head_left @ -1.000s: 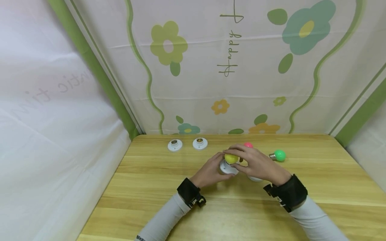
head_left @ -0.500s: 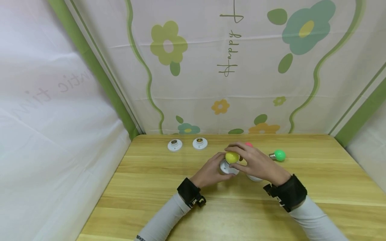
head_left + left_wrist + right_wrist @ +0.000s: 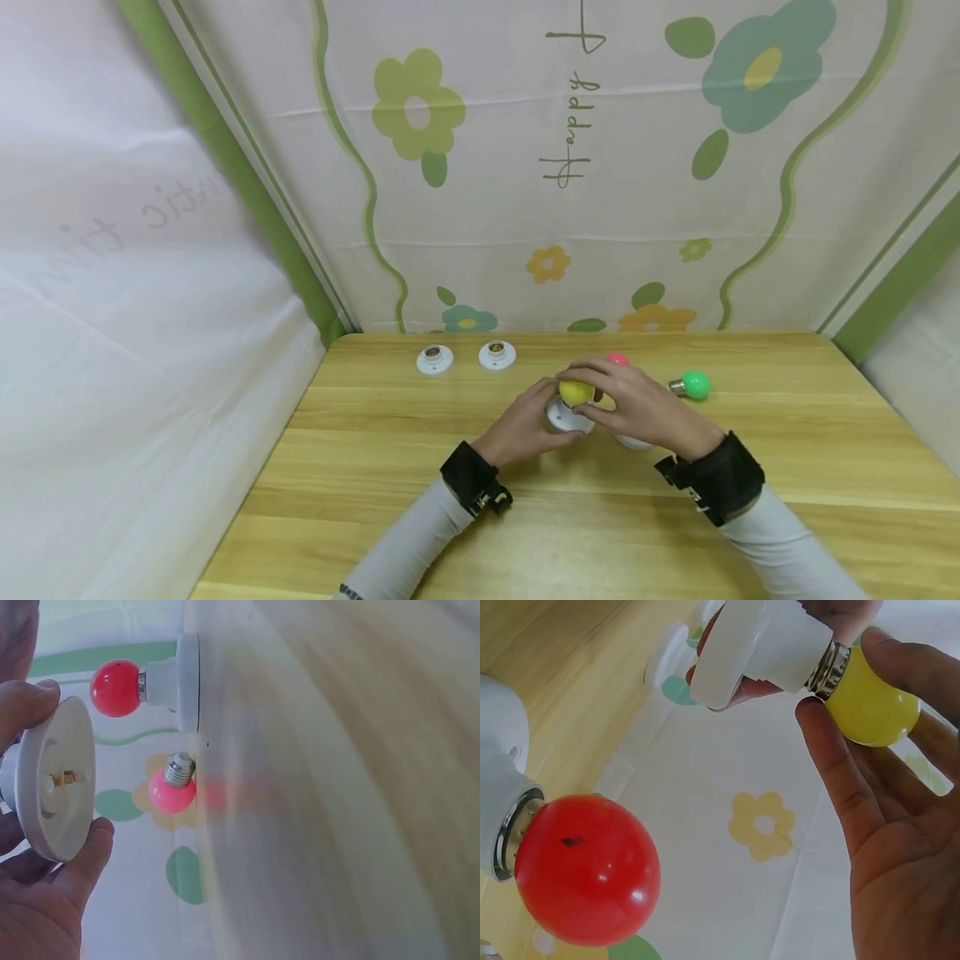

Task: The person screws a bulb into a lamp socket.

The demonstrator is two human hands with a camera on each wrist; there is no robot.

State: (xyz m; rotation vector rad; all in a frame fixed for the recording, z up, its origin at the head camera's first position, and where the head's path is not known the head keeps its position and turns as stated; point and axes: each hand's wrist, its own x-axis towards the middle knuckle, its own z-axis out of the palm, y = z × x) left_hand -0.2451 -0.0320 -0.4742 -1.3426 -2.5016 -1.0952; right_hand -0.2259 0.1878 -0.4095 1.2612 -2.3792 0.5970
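Note:
My left hand [image 3: 525, 429] grips a white lamp socket [image 3: 562, 418] by the edge of its round base, and its underside with brass contacts faces the left wrist camera. With fingers and thumb, my right hand [image 3: 637, 404] holds a yellow light bulb [image 3: 874, 705]. The bulb's metal screw end [image 3: 829, 669] sits partly in the socket's mouth, with some thread showing. Close by, under my right hand, a red bulb [image 3: 592, 870] is fitted in another white socket [image 3: 187, 682]; in the head view that bulb is hidden.
A pink bulb [image 3: 171, 793] lies loose on the wooden table [image 3: 375, 500] behind my right hand. Right of it lies a green bulb [image 3: 696, 385]. Two bulbless white sockets, one at left [image 3: 435, 360] and one beside it [image 3: 497, 356], stand near the back edge, before a printed curtain.
My right fingers shift slightly round the yellow bulb, first uncovering more of it, then covering its top again. My left hand keeps the socket in place.

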